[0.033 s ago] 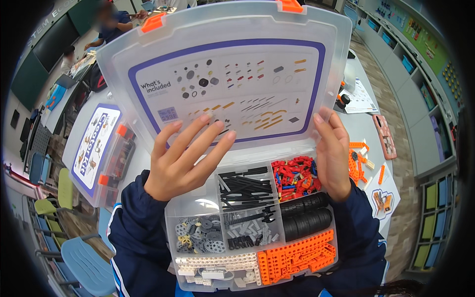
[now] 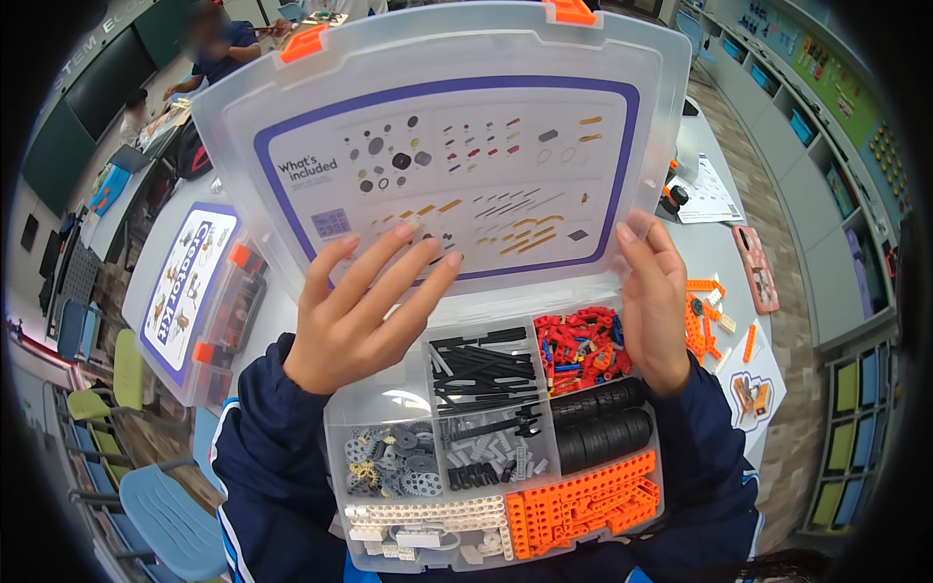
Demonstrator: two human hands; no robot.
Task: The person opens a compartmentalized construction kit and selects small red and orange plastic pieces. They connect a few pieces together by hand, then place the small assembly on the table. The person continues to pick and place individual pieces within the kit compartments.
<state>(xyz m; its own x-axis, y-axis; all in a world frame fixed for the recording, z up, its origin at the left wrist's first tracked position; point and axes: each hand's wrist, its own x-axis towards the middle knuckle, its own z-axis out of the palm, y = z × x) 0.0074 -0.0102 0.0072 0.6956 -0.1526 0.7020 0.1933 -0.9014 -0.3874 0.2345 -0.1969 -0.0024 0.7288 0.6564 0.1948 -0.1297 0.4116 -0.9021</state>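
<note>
I see the open parts case (image 2: 377,396) at 6 o'clock, lid (image 2: 457,56) standing up toward 12. Right hand (image 2: 655,316) pinches the lid's edge near its 4 o'clock, I'd say to keep it upright. Left hand (image 2: 362,316) is empty, fingers spread before the parts sheet (image 2: 569,185) around its 7 o'clock; can't tell if it touches. Inside, sorted by kind, presumably for quick picking: red connectors (image 2: 580,350) at 1, tires (image 2: 604,440) at 3, orange beams (image 2: 583,507) at 5, gears (image 2: 394,462) at 9.

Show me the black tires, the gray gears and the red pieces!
Black tires (image 2: 604,440): head view, lower tire's tread.
Gray gears (image 2: 397,459): head view, pile's middle.
Red pieces (image 2: 581,350): head view, pile's middle.
</note>
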